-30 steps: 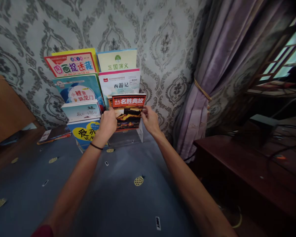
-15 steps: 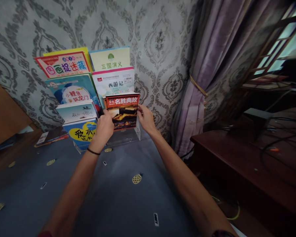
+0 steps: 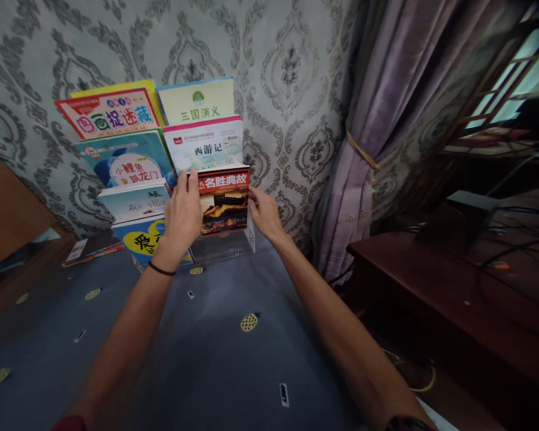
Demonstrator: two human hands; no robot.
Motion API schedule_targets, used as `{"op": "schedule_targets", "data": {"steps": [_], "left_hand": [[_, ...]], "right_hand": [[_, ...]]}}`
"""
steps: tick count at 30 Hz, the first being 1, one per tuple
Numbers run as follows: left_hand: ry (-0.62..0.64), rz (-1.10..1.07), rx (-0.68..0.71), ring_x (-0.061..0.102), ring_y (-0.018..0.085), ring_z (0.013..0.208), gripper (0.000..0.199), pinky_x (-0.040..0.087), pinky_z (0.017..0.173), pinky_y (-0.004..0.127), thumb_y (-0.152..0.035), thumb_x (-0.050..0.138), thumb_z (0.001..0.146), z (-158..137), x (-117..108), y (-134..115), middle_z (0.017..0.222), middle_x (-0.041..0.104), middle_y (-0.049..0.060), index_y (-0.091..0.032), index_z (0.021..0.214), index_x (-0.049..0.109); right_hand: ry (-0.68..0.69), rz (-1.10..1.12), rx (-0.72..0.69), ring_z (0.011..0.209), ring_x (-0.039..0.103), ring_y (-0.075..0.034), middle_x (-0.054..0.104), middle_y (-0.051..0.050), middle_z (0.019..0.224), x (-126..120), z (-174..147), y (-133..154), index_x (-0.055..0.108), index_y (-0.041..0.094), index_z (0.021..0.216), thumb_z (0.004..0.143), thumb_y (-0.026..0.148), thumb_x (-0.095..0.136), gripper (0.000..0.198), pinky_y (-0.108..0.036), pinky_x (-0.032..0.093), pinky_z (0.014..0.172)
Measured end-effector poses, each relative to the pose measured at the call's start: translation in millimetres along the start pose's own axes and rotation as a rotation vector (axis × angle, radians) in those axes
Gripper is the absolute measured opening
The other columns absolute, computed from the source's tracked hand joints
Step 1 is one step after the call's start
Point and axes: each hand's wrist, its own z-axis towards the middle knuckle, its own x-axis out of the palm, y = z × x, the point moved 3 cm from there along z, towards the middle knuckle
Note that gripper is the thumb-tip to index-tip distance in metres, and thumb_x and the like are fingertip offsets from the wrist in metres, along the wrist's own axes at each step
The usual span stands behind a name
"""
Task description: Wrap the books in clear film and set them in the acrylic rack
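The left hand [image 3: 182, 209] is resting loosely straightened fingers against a red book [image 3: 225, 205] standing in the clear rack [image 3: 222, 248]; the right hand [image 3: 264, 214] is touching its edge, fingers bent, grip hidden from me.

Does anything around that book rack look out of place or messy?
Mildly: some books lie flat left of the clear display rack, while the rack's books stand propped facing out. Black cables also sprawl across the dark red desk. No spill shows.
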Motion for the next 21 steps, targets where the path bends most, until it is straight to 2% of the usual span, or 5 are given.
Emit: {"op": "schedule_targets", "data": {"steps": [3, 6, 11, 16, 21], "left_hand": [[-0.043, -0.014, -0.036, 0.044, 0.038, 0.138, 0.056, 0.046, 0.109, 0.053, -0.004, 0.037, 0.09, -1, 1, 2, 0.15, 0.043, 0.02, -0.012, 0.146, 0.042], [-0.039, -0.064, -0.047, 0.048, 0.04, 0.135, 0.057, 0.047, 0.107, 0.055, -0.004, 0.039, 0.089, -1, 4, 4, 0.144, 0.047, 0.022, -0.01, 0.146, 0.041], [-0.028, -0.217, -0.054, 0.053, 0.04, 0.128, 0.064, 0.048, 0.103, 0.062, -0.004, 0.039, 0.091, -6, 13, 6, 0.138, 0.052, 0.023, -0.01, 0.153, 0.029], [-0.019, -0.34, -0.122, 0.062, 0.037, 0.12, 0.077, 0.052, 0.1, 0.057, -0.009, 0.041, 0.093, -22, 29, 7, 0.147, 0.047, 0.024, -0.015, 0.161, 0.005], [0.121, -0.384, -0.271, 0.067, 0.038, 0.111, 0.078, 0.053, 0.097, 0.054, -0.014, 0.046, 0.093, -33, 52, 18, 0.128, 0.062, 0.029, -0.002, 0.158, 0.006]], "right_hand": [[0.007, -0.032, 0.022, 0.106, 0.067, -0.03, 0.073, -0.01, 0.116, 2, 0, -1, 0.065, 0.022, 0.127, 0.086, 0.015, 0.046, 0.045, -0.05, 0.054, 0.093], [0.01, -0.07, 0.05, 0.106, 0.066, -0.03, 0.072, -0.012, 0.115, 4, -1, 0, 0.065, 0.019, 0.127, 0.087, 0.015, 0.046, 0.044, -0.05, 0.053, 0.094], [0.052, -0.156, 0.059, 0.107, 0.065, -0.03, 0.072, -0.015, 0.115, 4, -1, 2, 0.064, 0.014, 0.127, 0.087, 0.015, 0.044, 0.045, -0.047, 0.051, 0.094], [0.058, -0.217, 0.083, 0.102, 0.065, -0.029, 0.073, -0.015, 0.108, 4, -2, 4, 0.068, 0.014, 0.119, 0.087, 0.015, 0.043, 0.041, -0.041, 0.05, 0.091], [0.046, -0.249, 0.079, 0.089, 0.064, -0.027, 0.072, -0.012, 0.093, 7, -4, 2, 0.072, 0.016, 0.106, 0.086, 0.016, 0.046, 0.033, -0.036, 0.048, 0.081]]}}
